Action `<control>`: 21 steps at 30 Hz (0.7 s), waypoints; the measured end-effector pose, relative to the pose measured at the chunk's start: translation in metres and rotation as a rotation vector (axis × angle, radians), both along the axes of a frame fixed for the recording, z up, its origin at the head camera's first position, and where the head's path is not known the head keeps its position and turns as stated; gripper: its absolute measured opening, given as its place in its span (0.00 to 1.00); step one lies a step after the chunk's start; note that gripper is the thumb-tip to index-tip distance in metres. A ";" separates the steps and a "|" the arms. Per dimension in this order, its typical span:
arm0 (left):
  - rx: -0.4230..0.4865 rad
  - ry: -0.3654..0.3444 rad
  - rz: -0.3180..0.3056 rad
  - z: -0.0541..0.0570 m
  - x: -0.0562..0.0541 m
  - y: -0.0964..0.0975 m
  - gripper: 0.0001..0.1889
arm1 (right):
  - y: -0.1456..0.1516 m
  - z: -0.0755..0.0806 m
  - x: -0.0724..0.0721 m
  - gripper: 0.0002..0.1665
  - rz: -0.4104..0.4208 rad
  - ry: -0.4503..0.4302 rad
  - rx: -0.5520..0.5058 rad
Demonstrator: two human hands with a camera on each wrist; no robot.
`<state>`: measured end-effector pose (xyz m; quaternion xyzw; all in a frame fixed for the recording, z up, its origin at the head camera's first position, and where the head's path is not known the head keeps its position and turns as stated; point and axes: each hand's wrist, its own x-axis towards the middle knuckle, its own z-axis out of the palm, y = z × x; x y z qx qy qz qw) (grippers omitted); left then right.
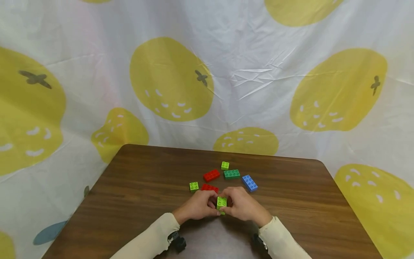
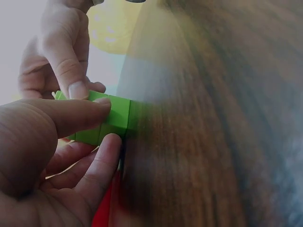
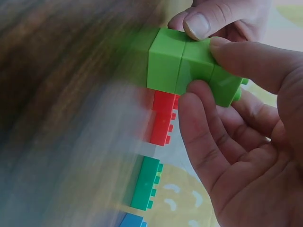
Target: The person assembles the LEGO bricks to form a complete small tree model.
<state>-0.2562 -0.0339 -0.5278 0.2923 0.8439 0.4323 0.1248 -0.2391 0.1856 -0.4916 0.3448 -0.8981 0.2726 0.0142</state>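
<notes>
A stack of three lime green building bricks (image 1: 221, 202) stands upright between the hands, its studs facing up. My left hand (image 1: 201, 205) pinches it low down between thumb and fingers, as the left wrist view shows. From the other side my right hand (image 1: 243, 204) grips the upper part of the stack (image 3: 196, 61), thumb on one face and fingertips on the opposite one. The stack's base is at or very near the tabletop; I cannot tell whether it touches. Just beyond the left hand lies a red brick (image 1: 209, 188), partly hidden by that hand.
On the brown wooden table (image 1: 139, 194), farther back, lie another red brick (image 1: 211, 175), a dark green brick (image 1: 231, 174) and a blue brick (image 1: 249, 183). Two small lime bricks lie apart, one left (image 1: 193, 186), one behind (image 1: 225, 165). A lemon-patterned curtain (image 1: 245, 93) hangs behind the table.
</notes>
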 end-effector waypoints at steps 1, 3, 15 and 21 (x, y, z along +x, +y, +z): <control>0.000 0.001 0.004 0.000 0.000 -0.001 0.18 | -0.001 0.001 0.000 0.14 0.003 -0.008 -0.002; 0.006 -0.004 0.011 0.001 0.001 -0.002 0.18 | -0.003 0.001 -0.002 0.14 0.005 -0.025 -0.002; 0.030 -0.049 0.010 0.001 0.004 -0.004 0.17 | 0.000 -0.004 -0.001 0.16 -0.049 -0.083 0.013; 0.025 -0.044 -0.008 0.004 0.001 -0.005 0.18 | 0.002 -0.006 -0.004 0.16 -0.043 -0.087 0.003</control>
